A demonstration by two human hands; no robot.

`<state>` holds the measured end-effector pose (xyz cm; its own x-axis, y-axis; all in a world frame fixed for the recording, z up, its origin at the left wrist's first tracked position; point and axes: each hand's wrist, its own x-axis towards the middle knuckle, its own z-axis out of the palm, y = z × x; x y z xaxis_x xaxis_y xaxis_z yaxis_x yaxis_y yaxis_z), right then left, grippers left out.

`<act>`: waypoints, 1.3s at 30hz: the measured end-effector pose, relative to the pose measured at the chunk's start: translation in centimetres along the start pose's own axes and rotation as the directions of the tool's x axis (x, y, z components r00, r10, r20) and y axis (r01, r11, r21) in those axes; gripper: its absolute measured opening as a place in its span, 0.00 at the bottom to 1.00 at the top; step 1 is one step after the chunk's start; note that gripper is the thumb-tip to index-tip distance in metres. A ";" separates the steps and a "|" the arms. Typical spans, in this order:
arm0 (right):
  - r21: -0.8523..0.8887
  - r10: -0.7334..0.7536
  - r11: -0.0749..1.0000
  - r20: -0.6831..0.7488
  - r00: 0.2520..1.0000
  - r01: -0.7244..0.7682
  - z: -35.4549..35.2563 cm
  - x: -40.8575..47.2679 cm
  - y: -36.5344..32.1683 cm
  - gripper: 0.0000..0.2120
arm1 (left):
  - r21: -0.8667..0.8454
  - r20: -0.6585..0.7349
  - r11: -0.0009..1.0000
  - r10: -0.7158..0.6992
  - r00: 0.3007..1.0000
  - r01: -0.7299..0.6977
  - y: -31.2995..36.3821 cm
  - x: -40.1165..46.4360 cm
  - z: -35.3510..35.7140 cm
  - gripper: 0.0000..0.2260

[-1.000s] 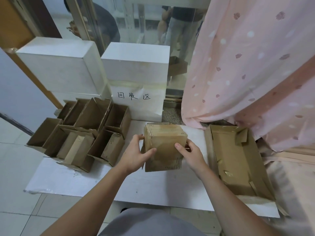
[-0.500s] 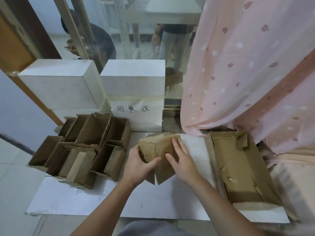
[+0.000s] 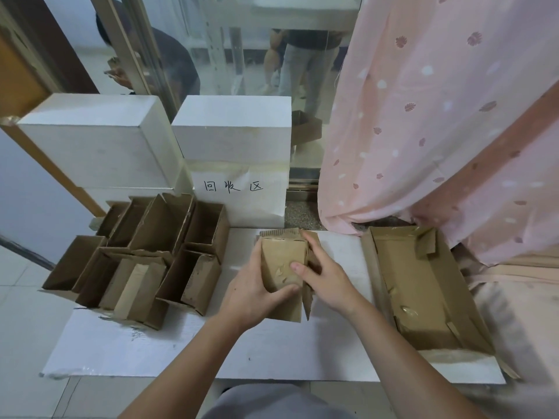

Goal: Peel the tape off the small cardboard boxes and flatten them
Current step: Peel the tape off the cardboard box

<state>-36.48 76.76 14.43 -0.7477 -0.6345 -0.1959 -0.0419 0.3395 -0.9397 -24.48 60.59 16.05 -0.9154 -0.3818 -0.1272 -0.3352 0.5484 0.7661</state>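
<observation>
Grey fabric of the person's clothing [image 3: 272,400] fills the bottom edge, and from it 2 bare forearms reach forward over a white desk [image 3: 181,349]. Between the hands is a small cardboard box [image 3: 279,267], partly collapsed, held just above the desk near its middle; its long axis runs away from the person, with the corrugated far edge pointing toward the back wall and the near end hanging down toward the desk. The left hand [image 3: 251,294] grips the box from the left, thumb curled across the lower front face and the other fingers hidden behind. The right hand [image 3: 325,279] holds the right side, thumb pressed on the front face beside a torn scrap of tape [image 3: 282,272], fingers wrapped along the far right edge. Left of the hands stands a cluster of open cardboard boxes [image 3: 151,252], touching one another. To the right lies a larger shallow cardboard tray [image 3: 423,297], its long axis also running away from the person. Beyond, 2 white blocks [image 3: 151,140] sit at the back of the desk, the right 1 above a sheet with handwritten characters [image 3: 233,186]. A pink patterned curtain [image 3: 438,116] hangs at the far right.
</observation>
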 end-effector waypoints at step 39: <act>-0.449 -0.269 0.875 -0.134 0.954 0.183 1.5 -1.8 -2.9 0.26 | 0.262 -0.281 0.960 -0.020 0.959 0.097 1.6 -1.4 2.7 0.51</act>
<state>-33.99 75.87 17.06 -0.7909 -0.6032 0.1032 -0.4711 0.4925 -0.7318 -24.31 63.98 15.73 -0.8088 -0.5868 0.0395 -0.4691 0.6842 0.5584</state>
